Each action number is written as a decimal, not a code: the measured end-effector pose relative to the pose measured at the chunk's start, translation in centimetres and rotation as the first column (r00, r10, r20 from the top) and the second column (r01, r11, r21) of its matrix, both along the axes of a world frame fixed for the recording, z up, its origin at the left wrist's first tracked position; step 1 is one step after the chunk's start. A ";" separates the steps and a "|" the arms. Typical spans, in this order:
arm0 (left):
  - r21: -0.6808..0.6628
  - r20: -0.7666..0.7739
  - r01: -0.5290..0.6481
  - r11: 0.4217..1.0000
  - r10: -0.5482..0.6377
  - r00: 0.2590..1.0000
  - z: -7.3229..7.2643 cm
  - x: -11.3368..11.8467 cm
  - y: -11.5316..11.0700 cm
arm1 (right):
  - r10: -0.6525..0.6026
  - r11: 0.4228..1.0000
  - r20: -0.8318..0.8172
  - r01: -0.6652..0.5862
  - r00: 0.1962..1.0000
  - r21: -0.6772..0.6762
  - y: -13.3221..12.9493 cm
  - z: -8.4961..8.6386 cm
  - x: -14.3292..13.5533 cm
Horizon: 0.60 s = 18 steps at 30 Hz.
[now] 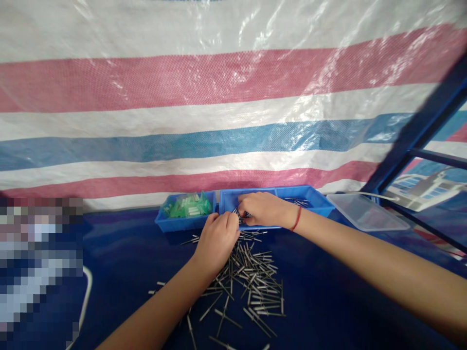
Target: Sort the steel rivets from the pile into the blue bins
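Many blind rivets [255, 277], thin metal pins with thicker sleeves, lie in a loose pile on the dark blue table [124, 262]. Just beyond the pile stands a blue divided bin [310, 194], with more rivets in its right compartment. Over the bin's left compartment, my right hand [260, 208] is closed, fingers curled down around several rivets. My left hand [219, 240] meets it at the bin's front edge, back up and fingers curled. Its fingertips are mostly hidden, so what it grips cannot be made out.
A smaller blue bin [178, 223] on the left holds a green plastic bag [188, 205] of pale pieces. To the right lies a clear plastic lid [367, 212] beside a white power strip [426, 187] and a blue metal frame [412, 121]. A striped tarp [204, 97] hangs behind.
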State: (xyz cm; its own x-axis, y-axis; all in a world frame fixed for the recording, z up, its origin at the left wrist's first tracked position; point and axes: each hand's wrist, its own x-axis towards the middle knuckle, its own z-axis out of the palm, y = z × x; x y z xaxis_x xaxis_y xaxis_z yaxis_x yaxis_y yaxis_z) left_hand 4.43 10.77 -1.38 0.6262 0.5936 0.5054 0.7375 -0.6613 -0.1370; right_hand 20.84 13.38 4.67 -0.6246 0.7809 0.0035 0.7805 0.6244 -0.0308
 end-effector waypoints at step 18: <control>-0.093 -0.014 -0.028 0.995 0.027 1.000 0.3 0.1 -0.1 | 0.059 0.951 -0.007 -0.058 0.998 -0.304 1.8 0.5 -0.8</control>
State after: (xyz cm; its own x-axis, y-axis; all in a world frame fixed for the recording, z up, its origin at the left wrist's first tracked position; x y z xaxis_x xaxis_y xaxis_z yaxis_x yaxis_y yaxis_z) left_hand 4.52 10.64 -1.13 0.6147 0.6552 0.4392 0.7544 -0.6509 -0.0847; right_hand 20.04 15.21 5.21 -0.6688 0.7071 -0.2294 0.7433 0.6302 -0.2245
